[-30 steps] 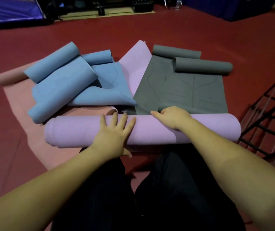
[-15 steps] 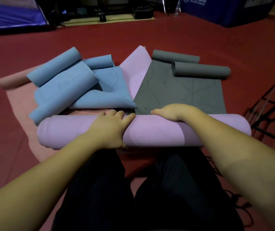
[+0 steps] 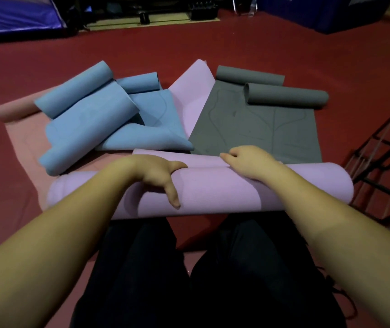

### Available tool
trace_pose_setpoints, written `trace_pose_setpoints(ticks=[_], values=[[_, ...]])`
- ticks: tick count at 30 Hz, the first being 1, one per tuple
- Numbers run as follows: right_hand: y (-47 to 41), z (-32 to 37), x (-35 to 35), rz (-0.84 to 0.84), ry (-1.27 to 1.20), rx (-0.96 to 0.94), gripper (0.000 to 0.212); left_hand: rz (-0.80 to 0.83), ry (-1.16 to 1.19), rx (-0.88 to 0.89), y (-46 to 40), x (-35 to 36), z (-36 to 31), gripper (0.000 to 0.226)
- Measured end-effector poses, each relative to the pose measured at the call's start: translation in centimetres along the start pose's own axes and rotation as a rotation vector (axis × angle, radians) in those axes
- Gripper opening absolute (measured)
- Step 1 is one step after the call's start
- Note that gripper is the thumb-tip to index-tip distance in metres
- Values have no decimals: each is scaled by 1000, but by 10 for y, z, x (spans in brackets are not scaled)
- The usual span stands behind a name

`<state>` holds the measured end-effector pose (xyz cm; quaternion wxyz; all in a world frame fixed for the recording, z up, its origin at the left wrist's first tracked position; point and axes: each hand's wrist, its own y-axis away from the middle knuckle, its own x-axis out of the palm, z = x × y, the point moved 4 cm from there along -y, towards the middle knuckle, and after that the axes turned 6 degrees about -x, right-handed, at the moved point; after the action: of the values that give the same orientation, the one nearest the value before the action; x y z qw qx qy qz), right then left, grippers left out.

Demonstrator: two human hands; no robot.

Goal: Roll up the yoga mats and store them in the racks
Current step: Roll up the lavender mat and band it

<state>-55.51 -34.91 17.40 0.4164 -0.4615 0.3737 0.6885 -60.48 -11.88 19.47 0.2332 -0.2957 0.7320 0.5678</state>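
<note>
Lilac yoga mat — matte, rolled into a cylinder. No legible writing. Left hand and right hand curl over it, gripping.

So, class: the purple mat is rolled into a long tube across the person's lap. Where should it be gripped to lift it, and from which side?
Judging by its pose, grip the purple mat from above, hands spaced either side of its middle, roughly where the left hand and right hand sit now. It lies sideways, and the loose flap runs along the far side, so fingers wrapped over there should stop it unrolling.
</note>
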Motion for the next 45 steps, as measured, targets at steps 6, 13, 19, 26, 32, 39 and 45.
trace_pose_setpoints(ticks=[6, 13, 19, 26, 32, 39, 45], values=[[26, -9, 22, -35, 79, -14, 71, 186, 208, -35, -31, -9, 7, 94], [13, -14, 22, -23, 69, 89, 67, -8, 299, 96, -33, -8, 10, 81], [-11, -10, 22, 135, 51, 86, 76, -758, -165, 241, -5, 29, 14, 76], [-26, -11, 24, 228, -1, 127, 83, -803, -580, -60, -13, 61, 7, 126], [-23, -9, 15, 235, -56, 153, 74, -721, -615, -32, -15, 43, -3, 113], [-16, 5, -6, 347, -71, 96, 61, -661, -568, 65, 18, 25, -5, 114], [-5, 15, -3, 523, -119, 59, 39, -500, -469, 89, 41, 21, 1, 115]])
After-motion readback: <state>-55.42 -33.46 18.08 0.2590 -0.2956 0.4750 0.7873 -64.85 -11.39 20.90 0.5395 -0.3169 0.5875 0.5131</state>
